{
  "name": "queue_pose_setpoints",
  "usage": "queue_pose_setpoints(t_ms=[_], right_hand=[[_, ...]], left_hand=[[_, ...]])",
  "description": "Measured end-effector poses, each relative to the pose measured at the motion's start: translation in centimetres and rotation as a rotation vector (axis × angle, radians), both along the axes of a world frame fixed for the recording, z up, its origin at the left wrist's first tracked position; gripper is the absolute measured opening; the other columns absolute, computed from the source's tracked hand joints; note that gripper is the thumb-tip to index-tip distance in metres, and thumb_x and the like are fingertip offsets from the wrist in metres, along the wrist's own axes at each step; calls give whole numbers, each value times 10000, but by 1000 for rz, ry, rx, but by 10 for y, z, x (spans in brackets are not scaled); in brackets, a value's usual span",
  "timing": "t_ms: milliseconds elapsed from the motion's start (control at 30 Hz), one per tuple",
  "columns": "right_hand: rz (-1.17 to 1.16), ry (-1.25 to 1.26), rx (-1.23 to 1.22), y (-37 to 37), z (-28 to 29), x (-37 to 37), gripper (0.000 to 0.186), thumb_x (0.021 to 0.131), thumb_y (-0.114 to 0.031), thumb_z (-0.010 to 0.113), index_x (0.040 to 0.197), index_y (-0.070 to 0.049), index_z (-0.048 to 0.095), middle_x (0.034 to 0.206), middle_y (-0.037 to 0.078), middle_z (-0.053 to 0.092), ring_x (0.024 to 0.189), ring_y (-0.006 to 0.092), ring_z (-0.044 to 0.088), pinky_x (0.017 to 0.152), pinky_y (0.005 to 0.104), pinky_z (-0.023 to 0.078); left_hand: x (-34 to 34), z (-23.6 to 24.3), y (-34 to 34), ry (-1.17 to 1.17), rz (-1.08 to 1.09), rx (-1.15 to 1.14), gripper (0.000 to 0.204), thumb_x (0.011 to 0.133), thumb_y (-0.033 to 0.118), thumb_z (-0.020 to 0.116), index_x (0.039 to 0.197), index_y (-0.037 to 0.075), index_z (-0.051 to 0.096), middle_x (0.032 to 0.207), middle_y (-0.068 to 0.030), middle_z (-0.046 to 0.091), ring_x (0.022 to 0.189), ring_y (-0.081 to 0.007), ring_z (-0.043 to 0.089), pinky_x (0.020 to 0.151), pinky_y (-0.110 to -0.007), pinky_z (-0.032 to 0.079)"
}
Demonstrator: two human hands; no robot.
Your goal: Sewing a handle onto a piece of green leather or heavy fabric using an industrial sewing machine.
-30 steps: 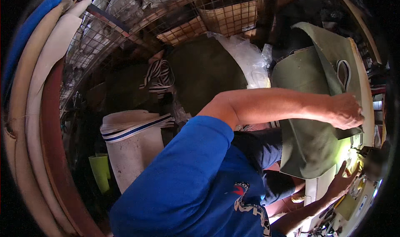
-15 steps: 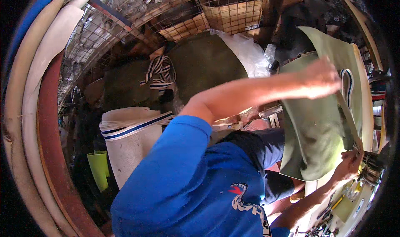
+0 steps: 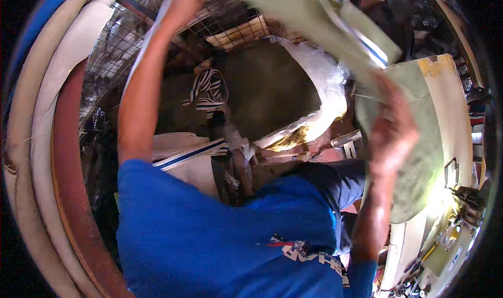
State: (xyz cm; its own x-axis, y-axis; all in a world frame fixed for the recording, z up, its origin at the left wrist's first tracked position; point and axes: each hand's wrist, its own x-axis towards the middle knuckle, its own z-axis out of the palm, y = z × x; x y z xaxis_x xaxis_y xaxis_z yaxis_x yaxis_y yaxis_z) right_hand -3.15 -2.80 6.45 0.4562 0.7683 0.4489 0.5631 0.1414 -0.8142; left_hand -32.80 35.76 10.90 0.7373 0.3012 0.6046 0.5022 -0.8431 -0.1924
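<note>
My left hand (image 3: 186, 2), raised at the top left, is closed on a piece of olive-green material (image 3: 283, 4) stretched high across the view. A white-and-blue striped strap (image 3: 356, 39) is looped on the piece's right part. My right hand (image 3: 393, 128) reaches up at the right to the piece's lower end; motion blurs its fingers, so its grip is unclear. Behind it, another green sheet (image 3: 419, 177) lies on a pale board (image 3: 453, 130), beside a lit machine (image 3: 466, 206).
Tall rolls of material (image 3: 63, 46) stand at the left. A wire mesh (image 3: 105, 67) runs behind them. Further green sheets (image 3: 262, 83), coiled striped straps (image 3: 204, 91), crumpled clear plastic (image 3: 327, 78) and a white roll with a striped band (image 3: 183, 177) occupy the middle.
My left hand has swung up and left, lifting the green piece with its strap off the right-hand board. My right hand has risen from beside the machine.
</note>
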Motion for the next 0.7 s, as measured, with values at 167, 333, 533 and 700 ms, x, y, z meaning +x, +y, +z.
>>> queue_pose_setpoints(t_ms=[167,333,533,700], right_hand=[[523,-24,80,91,-75,-108,330,894,-8,596,1215,-69,641,1290,172,597,1158,352,595,956,383,496],[689,-25,-154,69,-111,-118,338,902,-113,628,1239,-83,618,1269,161,603,1131,363,594,947,388,500],[330,-180,-331,-3,-113,-31,312,863,-34,654,1174,-36,633,1163,156,646,1050,343,632,913,384,516],[-63,-158,-363,-115,-68,20,230,853,23,662,1078,-22,675,1022,157,690,924,292,682,817,366,546]], left_hand=[[-184,14,-85,-38,263,-21,300,838,-136,469,1056,-13,633,1075,-166,655,1037,-330,621,916,-386,484],[-363,-79,-153,-17,894,-518,146,847,91,576,935,9,658,999,-191,651,970,-365,617,828,-444,484],[-429,-190,-211,176,1344,-989,258,848,278,565,844,51,690,915,-159,678,858,-266,636,728,-397,475],[-406,-132,-137,672,1115,-978,203,816,152,604,936,18,699,1006,-242,677,981,-371,655,861,-453,510]])
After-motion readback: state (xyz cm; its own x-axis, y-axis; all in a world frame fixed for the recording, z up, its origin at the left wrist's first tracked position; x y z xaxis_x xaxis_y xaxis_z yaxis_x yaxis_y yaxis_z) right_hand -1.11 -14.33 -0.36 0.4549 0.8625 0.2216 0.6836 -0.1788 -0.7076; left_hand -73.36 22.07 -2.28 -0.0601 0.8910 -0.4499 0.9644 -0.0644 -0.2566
